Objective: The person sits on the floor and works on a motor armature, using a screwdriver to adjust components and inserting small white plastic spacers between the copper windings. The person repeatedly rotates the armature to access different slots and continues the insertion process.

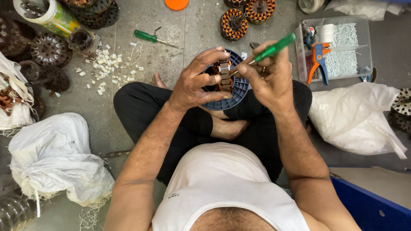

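I sit cross-legged on the floor. My left hand [198, 81] grips a round blue plastic holder [238, 92] with a copper-wound motor stator core [224, 73] set in it, held over my lap. My right hand [266, 79] is closed around a green-handled screwdriver [274, 49], whose thin metal tip points into the stator's slots. The far part of the holder is hidden behind my fingers.
A second green screwdriver [150, 37] and scattered white plastic bits [107, 68] lie on the grey floor. Wound stators [233, 23] sit at the top. A clear tray [368, 51] holds white pieces and a blue-orange wire stripper [317, 57]. White sacks [55, 158] [355, 117] lie at both sides.
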